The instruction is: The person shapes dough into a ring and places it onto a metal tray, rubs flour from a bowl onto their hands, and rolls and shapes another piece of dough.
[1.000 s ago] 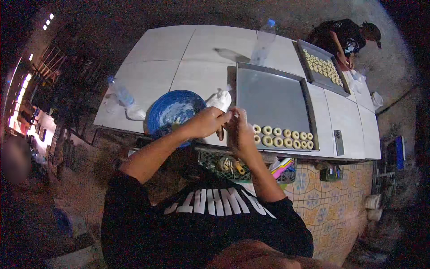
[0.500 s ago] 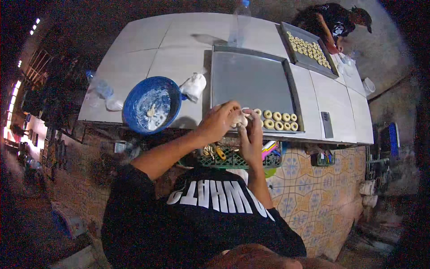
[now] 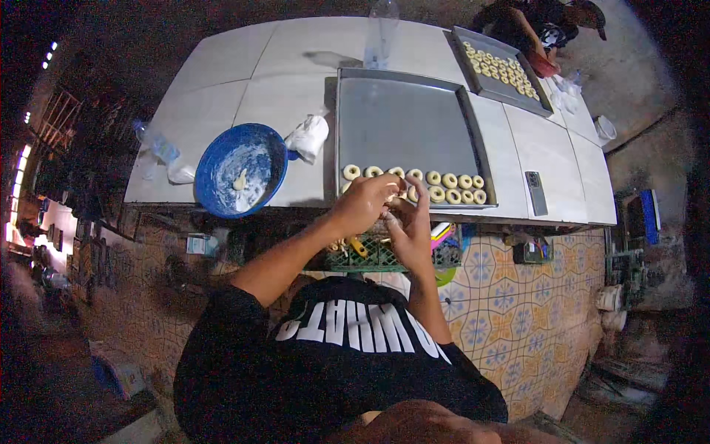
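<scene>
Now both hands shape a small piece of dough at the near edge of the baking tray.

Closely paired, the left hand (image 3: 364,206) and right hand (image 3: 409,222) curl their fingers around the dough piece (image 3: 392,214), mostly hidden between them. Just beyond the fingertips, a row of dough rings (image 3: 444,180) lines the near rim of the baking tray (image 3: 403,118); a light, even pinch would likely keep the ring round. Left of the left hand sits a blue bowl (image 3: 240,169) on the white surface (image 3: 222,74). Beyond the rings, the tray offers wide bare room.
</scene>
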Tool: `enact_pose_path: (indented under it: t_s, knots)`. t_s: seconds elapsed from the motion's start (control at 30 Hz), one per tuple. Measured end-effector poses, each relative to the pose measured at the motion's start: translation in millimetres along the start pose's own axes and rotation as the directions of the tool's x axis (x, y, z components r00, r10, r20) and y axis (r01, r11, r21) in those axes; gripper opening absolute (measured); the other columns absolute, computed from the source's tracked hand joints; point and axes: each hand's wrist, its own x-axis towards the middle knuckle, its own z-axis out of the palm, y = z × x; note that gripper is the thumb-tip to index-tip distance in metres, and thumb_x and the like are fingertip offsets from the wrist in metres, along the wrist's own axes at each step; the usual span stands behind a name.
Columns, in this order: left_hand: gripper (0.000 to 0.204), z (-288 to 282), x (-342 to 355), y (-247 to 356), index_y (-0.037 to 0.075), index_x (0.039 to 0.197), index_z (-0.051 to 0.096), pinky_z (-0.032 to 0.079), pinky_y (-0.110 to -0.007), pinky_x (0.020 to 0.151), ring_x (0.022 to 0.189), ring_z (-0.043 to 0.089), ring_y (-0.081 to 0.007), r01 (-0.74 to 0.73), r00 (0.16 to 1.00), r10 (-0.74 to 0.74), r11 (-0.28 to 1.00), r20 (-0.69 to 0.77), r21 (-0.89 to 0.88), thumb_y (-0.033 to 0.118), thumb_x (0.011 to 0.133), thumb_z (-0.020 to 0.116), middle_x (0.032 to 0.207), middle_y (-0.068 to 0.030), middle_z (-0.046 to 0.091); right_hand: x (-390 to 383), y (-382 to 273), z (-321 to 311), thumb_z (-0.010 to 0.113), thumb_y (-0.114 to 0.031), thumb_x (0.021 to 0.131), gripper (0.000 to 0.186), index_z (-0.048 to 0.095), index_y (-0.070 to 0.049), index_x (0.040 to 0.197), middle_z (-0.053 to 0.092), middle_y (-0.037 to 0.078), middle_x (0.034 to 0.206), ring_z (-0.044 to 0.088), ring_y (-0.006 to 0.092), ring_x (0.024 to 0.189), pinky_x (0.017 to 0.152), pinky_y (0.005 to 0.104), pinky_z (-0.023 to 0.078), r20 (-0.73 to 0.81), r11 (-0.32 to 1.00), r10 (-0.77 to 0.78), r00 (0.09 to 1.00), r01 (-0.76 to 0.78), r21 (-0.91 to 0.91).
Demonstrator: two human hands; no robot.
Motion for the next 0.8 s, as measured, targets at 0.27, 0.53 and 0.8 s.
enact_pose_path:
  t_s: [0.27, 0.53, 0.8]
  knots:
    - [0.039, 15, 1, 9, 0.004, 0.146, 0.050, 0.043, -0.035, 0.111, 0.127, 0.058, -0.0220, -0.067, 0.998, 0.064, 0.948, -0.021, -0.311, 0.014, 0.111, 0.035, 0.134, -0.0136, 0.063, -7, -11, -13, 0.074, 0.009, 0.082, 0.061, 0.060, -0.005, 0.140, 0.066, 0.015, 0.121, 0.066, 0.0259, 0.110, 0.093, 0.0356, 0.054, 0.011, 0.753, -0.297, 0.955, 0.241, -0.613]
    - [0.046, 32, -7, -4, 0.000, 0.155, 0.040, 0.033, -0.038, 0.122, 0.146, 0.044, -0.0254, 0.213, 0.971, -0.101, 0.771, 0.215, -0.600, 0.017, 0.112, 0.038, 0.155, -0.0150, 0.049, -9, 28, -15, 0.072, 0.006, 0.079, 0.047, 0.067, -0.004, 0.125, 0.063, 0.016, 0.096, 0.063, 0.0338, 0.082, 0.072, 0.0409, 0.051, -0.116, 0.619, -0.408, 0.906, 0.181, -0.764]
    - [0.047, 48, -16, -3, -0.004, 0.150, 0.046, 0.039, -0.034, 0.116, 0.135, 0.054, -0.0207, 0.112, 0.989, -0.071, 0.927, 0.126, -0.358, 0.023, 0.113, 0.044, 0.143, -0.0182, 0.061, -18, 25, -22, 0.063, 0.008, 0.084, 0.032, 0.069, -0.001, 0.115, 0.067, 0.016, 0.085, 0.067, 0.0340, 0.074, 0.067, 0.0389, 0.052, -0.164, 0.613, -0.556, 0.815, 0.269, -0.743]
